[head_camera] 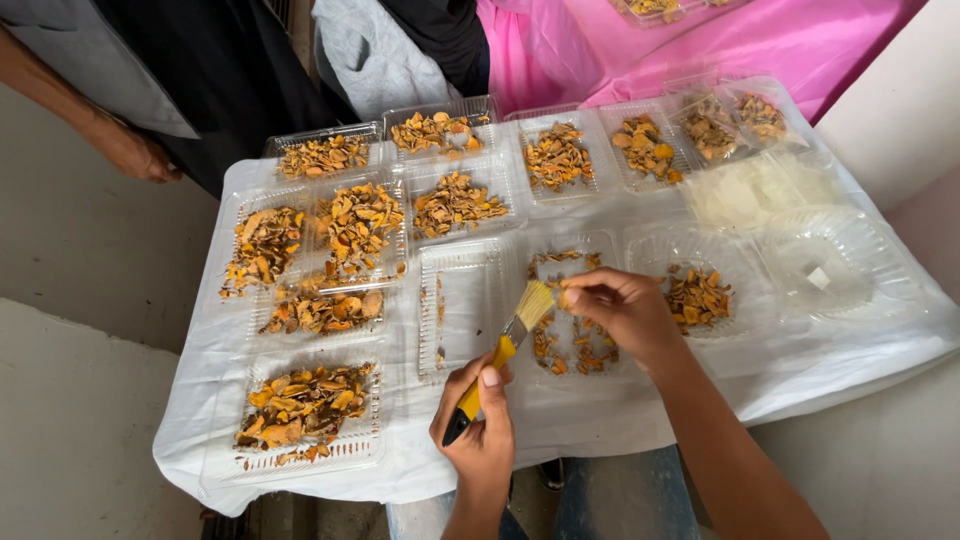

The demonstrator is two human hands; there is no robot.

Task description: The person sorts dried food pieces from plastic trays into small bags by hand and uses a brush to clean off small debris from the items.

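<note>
Yellow-handled flat paintbrush (503, 349), one: your left hand (478, 430) grips it, bristles pointing up-right; your right hand (618, 312) pinches one orange dried piece (569, 297).

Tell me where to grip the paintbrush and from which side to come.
Grip the paintbrush on its yellow-and-black handle, coming from the near table edge: the bristles point away toward the trays, and the left hand already wraps that lower end.

one paintbrush (505, 345), two hands, many trays
</note>
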